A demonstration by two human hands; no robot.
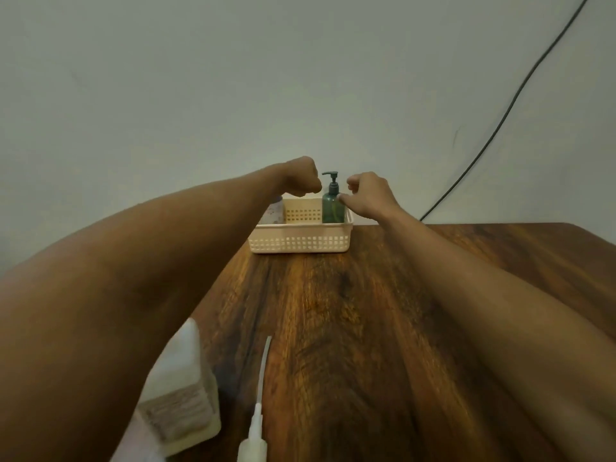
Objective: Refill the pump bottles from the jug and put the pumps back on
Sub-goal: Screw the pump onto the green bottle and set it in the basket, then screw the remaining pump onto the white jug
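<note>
A green pump bottle (332,205) with its pump on stands upright in the right end of a cream basket (300,243) at the table's far edge. My right hand (370,195) is just right of the bottle, thumb and fingertip touching its shoulder. My left hand (300,176) is a closed fist above the basket's left half, holding nothing I can see. Below my left forearm a white patterned bottle (274,213) stands in the basket's left end, its top hidden. A white pump with its long tube (258,408) lies on the table near me.
The wooden table (366,328) runs from me to the wall. A white jug-like container (180,395) sits at the near left, partly under my left arm. A black cable (500,121) hangs down the wall at the right.
</note>
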